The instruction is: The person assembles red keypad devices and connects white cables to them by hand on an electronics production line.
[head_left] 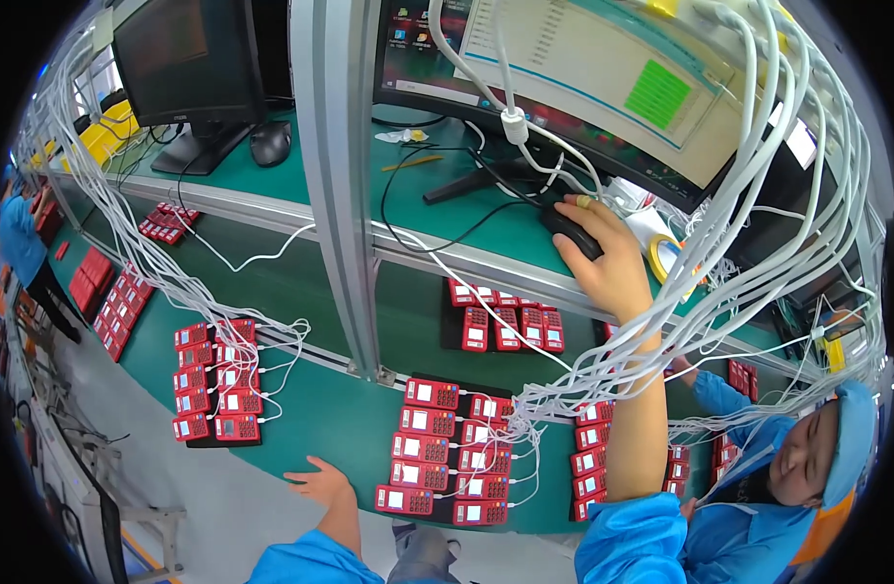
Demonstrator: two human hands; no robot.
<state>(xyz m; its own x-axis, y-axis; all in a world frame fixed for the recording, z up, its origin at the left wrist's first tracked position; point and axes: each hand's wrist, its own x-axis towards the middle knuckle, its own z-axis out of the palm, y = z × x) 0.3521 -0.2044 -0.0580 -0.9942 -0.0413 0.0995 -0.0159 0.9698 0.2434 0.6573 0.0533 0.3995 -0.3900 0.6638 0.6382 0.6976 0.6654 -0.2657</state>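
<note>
My right hand point(607, 261) reaches up to the green shelf and lies over a black computer mouse point(570, 232), fingers curved around it. Beside it stands a lit monitor point(583, 83) showing a window with a green block. Low down, my left hand point(325, 483) is at the front edge of the green bench point(316, 409), fingers spread and holding nothing. To its right, red handheld card terminals point(420, 448) with keypads and lit screens lie in two columns, plugged into white cables point(554, 399). Another cabled group of red terminals point(192, 378) lies left of that hand.
A metal post point(335, 185) rises between the two stations. White cable bundles point(807, 175) hang at the right. More terminals point(505, 326) lie below the shelf. A dark monitor point(179, 58), a second mouse point(270, 143) and yellow tape point(667, 261) are on the shelf. A co-worker point(758, 506) is close at right.
</note>
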